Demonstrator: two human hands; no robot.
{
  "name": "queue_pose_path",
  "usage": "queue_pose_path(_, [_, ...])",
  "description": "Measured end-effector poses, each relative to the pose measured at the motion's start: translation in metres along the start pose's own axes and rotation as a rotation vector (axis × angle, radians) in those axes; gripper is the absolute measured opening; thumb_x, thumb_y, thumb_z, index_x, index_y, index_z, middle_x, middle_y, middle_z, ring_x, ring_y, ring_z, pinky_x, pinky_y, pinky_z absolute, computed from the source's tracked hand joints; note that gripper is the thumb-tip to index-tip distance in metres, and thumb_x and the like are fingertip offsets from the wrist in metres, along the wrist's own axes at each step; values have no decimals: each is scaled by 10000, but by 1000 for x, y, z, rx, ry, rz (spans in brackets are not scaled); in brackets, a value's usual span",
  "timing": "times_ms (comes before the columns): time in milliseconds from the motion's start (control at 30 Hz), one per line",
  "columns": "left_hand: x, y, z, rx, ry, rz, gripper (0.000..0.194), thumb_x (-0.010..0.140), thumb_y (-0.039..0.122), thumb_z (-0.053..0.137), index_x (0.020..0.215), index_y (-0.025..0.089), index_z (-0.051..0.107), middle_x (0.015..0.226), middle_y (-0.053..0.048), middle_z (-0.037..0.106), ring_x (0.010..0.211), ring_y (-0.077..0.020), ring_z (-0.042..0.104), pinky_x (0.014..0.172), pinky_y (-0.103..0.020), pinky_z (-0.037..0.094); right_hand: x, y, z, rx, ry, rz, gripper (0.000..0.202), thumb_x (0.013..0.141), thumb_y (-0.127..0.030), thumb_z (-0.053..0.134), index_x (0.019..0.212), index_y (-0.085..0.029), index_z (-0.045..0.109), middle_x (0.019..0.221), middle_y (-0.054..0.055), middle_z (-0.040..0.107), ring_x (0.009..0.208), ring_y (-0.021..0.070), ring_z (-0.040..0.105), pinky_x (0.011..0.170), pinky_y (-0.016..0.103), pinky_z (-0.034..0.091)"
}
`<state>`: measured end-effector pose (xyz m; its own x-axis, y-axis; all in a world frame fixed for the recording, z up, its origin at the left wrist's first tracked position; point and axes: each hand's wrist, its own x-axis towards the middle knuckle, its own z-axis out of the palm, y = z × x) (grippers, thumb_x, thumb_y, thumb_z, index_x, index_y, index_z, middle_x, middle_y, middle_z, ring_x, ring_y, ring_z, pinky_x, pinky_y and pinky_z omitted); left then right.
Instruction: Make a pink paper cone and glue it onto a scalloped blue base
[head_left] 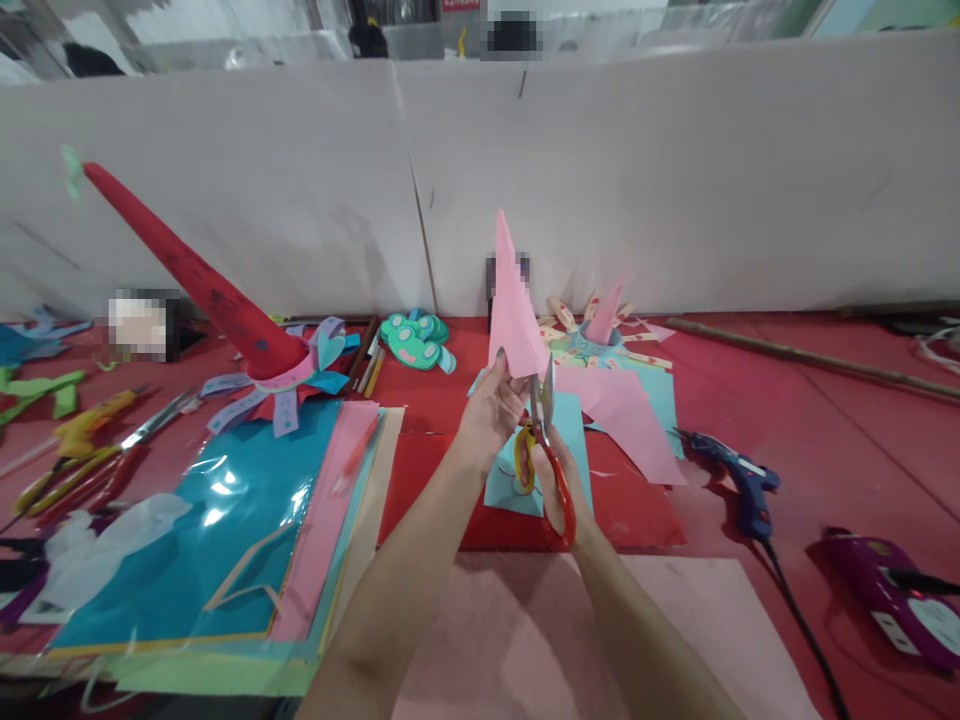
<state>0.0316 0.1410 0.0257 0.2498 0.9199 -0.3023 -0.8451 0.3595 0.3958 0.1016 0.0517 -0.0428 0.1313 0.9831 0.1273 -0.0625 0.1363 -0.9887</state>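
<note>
The left hand (pixel 491 410) pinches a pink paper cone (pixel 514 310), point at twelve o'clock. At its four o'clock the right hand (pixel 559 480) grips red-handled scissors (pixel 547 450). Below: red table (pixel 825 420); behind: white wall (pixel 675 180).

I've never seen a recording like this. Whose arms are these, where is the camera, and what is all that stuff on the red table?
There is no machine here: the two bare arms belong to a person wearing a camera on the head, so the single picture looks forward and down at their own hands. The left hand pinches a pointed pink paper piece and holds it upright. The right hand grips red-handled scissors, blades up at the paper's lower edge. On the red table lie a stack of coloured paper sheets in clear wrap, a tall red paper cone with paper petals at its base, green paper cut-outs, a blue glue gun and a purple device. A white partition stands behind.
</note>
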Motion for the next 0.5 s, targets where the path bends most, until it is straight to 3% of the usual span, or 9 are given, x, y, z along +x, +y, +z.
queue_pose_path(200, [-3,2,3,-7,25,-9,248,964,234,468,1075,209,689,672,2,722,592,-89,665,649,-173,515,0,-2,1,26,-22,33,342,868,-549,492,939,-215,513,580,-54,415,474,98,393,453,235,373])
queue_pose_path(500, [1,1,-4,25,28,-25,300,931,307,538,1194,204,641,858,-25,753,671,-108,694,760,-201,519,-1,-5,2,5,1,43,358,847,-575,521,885,-219,514,559,-68,391,456,88,364,431,224,347])
